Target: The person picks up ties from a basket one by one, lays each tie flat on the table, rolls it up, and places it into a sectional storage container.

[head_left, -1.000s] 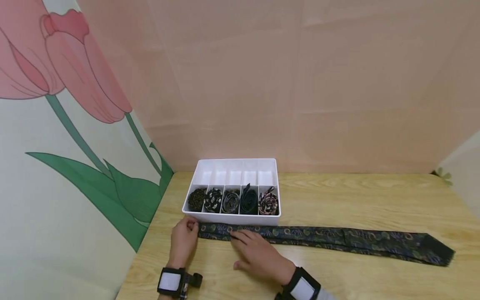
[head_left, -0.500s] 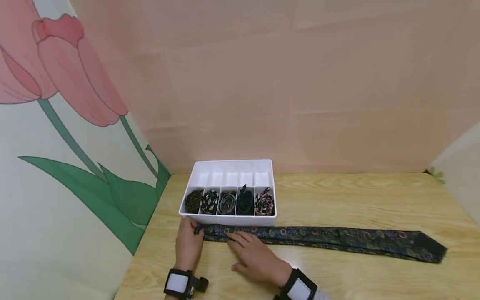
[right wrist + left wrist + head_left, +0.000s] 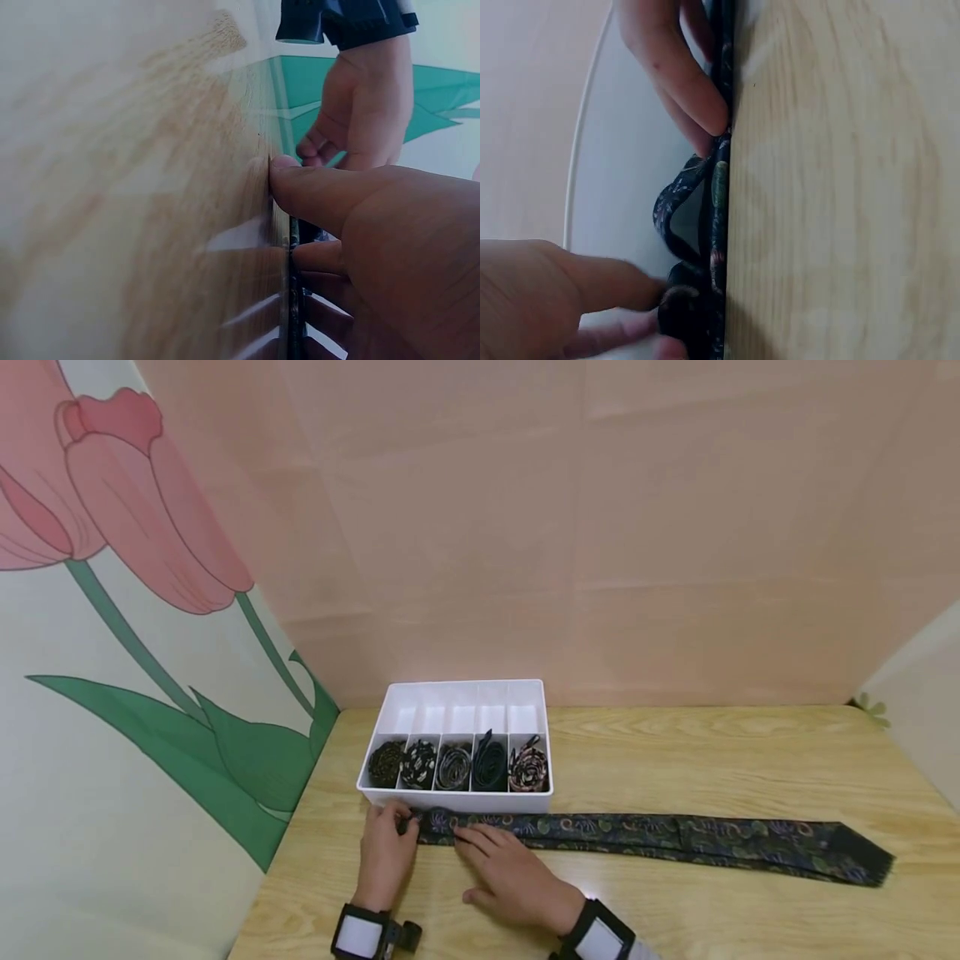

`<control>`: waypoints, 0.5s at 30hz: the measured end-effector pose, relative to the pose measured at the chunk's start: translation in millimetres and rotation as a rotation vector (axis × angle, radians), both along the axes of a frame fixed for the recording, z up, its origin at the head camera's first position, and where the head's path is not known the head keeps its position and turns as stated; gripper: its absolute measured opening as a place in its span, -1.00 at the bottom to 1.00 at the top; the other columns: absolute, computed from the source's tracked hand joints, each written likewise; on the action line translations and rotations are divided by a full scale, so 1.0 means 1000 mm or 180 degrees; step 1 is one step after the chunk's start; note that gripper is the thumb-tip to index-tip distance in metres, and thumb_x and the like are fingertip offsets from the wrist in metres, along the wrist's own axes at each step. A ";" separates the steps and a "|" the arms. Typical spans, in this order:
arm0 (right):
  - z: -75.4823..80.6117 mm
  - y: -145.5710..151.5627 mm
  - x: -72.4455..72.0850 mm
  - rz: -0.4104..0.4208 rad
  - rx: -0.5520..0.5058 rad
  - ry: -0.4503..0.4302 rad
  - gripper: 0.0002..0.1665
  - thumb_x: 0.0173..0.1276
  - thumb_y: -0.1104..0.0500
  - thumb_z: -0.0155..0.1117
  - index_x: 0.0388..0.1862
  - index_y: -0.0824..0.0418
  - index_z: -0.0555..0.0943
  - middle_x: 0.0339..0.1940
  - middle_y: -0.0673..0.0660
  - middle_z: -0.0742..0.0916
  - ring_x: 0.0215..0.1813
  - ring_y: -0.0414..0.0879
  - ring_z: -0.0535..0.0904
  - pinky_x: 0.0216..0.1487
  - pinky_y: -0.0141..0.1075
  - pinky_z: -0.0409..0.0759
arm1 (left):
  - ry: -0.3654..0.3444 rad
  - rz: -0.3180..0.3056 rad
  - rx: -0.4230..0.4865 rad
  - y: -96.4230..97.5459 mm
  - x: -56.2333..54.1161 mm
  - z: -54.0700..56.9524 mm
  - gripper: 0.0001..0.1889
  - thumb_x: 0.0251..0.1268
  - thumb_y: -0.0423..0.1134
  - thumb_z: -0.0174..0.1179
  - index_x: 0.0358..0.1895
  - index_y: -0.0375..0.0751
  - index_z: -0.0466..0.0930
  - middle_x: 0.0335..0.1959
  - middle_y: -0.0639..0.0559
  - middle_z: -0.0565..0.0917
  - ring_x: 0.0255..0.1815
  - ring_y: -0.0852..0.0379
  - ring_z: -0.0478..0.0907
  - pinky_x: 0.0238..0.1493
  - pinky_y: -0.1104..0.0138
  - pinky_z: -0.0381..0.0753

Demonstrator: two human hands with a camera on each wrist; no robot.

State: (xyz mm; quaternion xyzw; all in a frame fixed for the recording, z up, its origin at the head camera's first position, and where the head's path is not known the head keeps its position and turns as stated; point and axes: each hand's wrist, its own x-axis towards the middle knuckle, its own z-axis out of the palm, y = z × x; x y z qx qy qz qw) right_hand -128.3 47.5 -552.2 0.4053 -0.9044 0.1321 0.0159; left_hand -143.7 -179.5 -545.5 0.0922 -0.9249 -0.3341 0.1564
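A dark necktie (image 3: 637,833) with a colourful floral pattern lies stretched from left to right, its wide pointed tip at the right. At the other end my left hand (image 3: 387,856) pinches the tie's coiled end between thumb and fingers. In the left wrist view that dark coil (image 3: 681,300) sits against the flat tie, and a slack loop (image 3: 664,214) bulges up beside it. My right hand (image 3: 517,877) rests with its extended fingertips pressing the tie just right of the coil. Its thumb (image 3: 289,180) touches the tabletop in the right wrist view.
Right behind the tie's left part stands a white divided box (image 3: 454,800). Its front compartments hold several rolled neckties (image 3: 453,767); the back row shows bare white walls. The wooden table (image 3: 712,760) meets a pinkish cloth backdrop (image 3: 600,568), with a tulip-print panel (image 3: 172,635) at left.
My left hand has moved a little to the right along the tie, curling its end over into a coil, so the flat length is shorter. My right hand has stayed on the tie.
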 end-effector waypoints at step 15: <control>0.002 0.000 0.002 -0.0030 0.0020 0.0008 -0.16 0.51 -0.21 0.32 0.60 0.18 0.43 0.64 0.10 0.48 0.64 0.09 0.37 0.60 0.04 0.39 | -0.0061 -0.0713 -0.0027 0.011 0.003 0.002 -0.68 0.14 -0.39 0.48 -0.20 -0.23 0.47 -0.28 -0.07 0.53 -0.28 0.07 0.47 -0.26 0.20 0.48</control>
